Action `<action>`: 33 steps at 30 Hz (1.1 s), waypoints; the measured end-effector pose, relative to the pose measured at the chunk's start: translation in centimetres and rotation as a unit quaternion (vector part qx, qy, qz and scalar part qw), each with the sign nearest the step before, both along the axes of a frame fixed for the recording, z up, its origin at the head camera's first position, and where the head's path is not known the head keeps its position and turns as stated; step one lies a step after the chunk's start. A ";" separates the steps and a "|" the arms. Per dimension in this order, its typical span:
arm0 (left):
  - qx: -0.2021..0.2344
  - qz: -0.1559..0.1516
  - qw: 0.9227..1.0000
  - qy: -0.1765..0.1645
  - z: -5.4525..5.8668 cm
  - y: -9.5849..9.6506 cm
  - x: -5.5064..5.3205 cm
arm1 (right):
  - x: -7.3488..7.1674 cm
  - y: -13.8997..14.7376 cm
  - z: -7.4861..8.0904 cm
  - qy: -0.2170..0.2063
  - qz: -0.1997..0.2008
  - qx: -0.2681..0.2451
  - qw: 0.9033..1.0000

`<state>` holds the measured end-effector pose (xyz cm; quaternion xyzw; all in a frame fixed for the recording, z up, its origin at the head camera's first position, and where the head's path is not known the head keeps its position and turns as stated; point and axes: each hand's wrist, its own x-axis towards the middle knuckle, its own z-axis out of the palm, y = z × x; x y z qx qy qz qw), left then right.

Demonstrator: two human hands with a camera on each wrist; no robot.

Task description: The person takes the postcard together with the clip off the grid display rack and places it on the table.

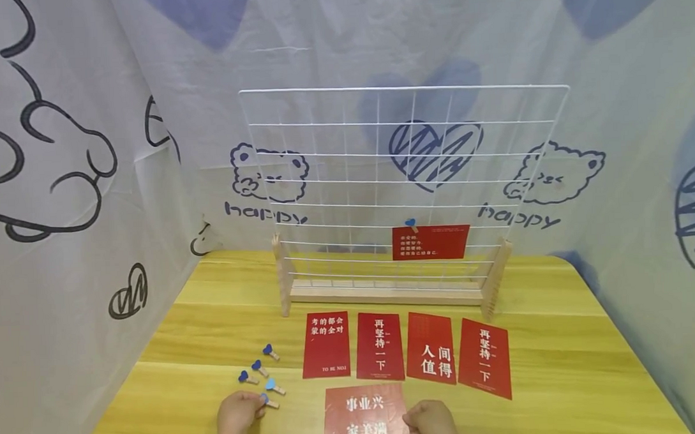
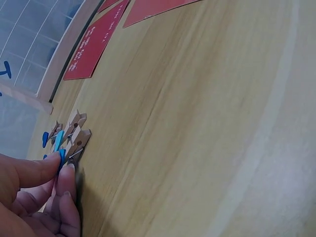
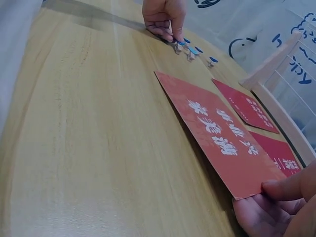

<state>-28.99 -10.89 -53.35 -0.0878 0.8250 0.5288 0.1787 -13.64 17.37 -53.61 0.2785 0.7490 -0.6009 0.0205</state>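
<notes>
My left hand [image 1: 239, 413] pinches a small wooden clothespin [image 2: 77, 144] by its blue heart end, between thumb and forefinger, low over the tabletop. Close beside it lie several more clothespins [image 1: 275, 387] with light and dark blue hearts. In my right hand [image 1: 432, 421] is a red card [image 3: 217, 133] with white characters, gripped at one edge with the thumb on top; a shadow shows under the card in the right wrist view.
Red cards [image 1: 379, 347] lie in a row before a white wire grid rack [image 1: 374, 158] on wooden feet [image 1: 496, 279]. One red card [image 1: 431, 242] hangs on the rack from a blue heart clothespin [image 1: 411, 224]. Printed cloth [image 1: 168, 185] surrounds the wooden table [image 1: 571, 362].
</notes>
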 end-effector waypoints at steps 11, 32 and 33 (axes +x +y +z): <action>-0.065 -0.035 0.997 0.000 0.4 0.0 0.0 | 0.1 0.5 -0.4 -0.012 -0.002 -0.057 0.998; 0.033 -0.090 0.995 0.001 1.5 -0.7 -0.6 | 0.4 2.7 -0.5 0.016 0.043 -0.191 0.981; 0.039 -0.096 0.995 0.004 1.6 -0.6 -0.6 | 0.3 2.9 -0.5 0.026 0.047 -0.199 0.978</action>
